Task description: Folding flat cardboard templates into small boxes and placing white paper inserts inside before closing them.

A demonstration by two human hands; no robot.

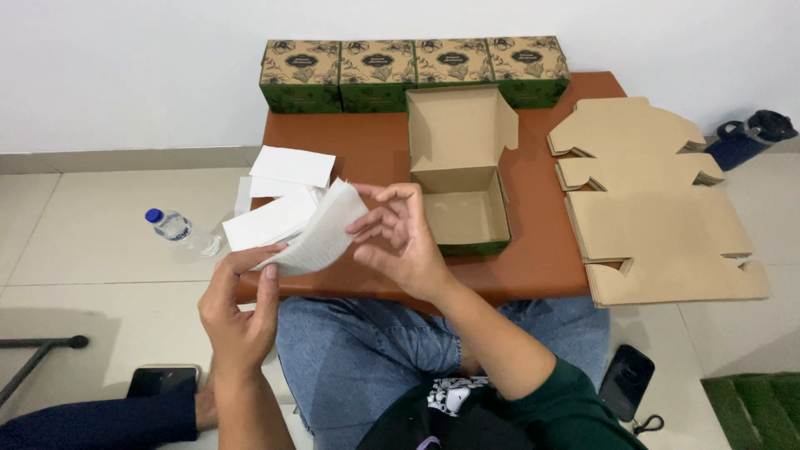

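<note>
Landmark: low brown table [375, 146], set against the white wall.
Left hand [237, 312]: at the table's near left edge; thumb and fingers pinched on the lower corner of a white lined paper sheet [321, 233].
Right hand [400, 237]: above the table's near edge, just right of the sheet; fingers spread and loosely curled, fingertips touching the sheet's upper right edge, not clamped on it.
Paper sheet: held over the table's near left corner, curved, tilted up to the right.
Paper stack [279, 196]: loose white sheets on the table's left end, just behind the held sheet.
Open box [461, 179]: plain cardboard interior, green outside, lid raised, at the table's centre.
Closed boxes [414, 71]: four green patterned boxes in a row along the table's far edge.
Flat box blanks [658, 208]: unfolded cardboard, overhanging the table's right end.
Water bottle [181, 231]: lying on the floor, left of the table.
</note>
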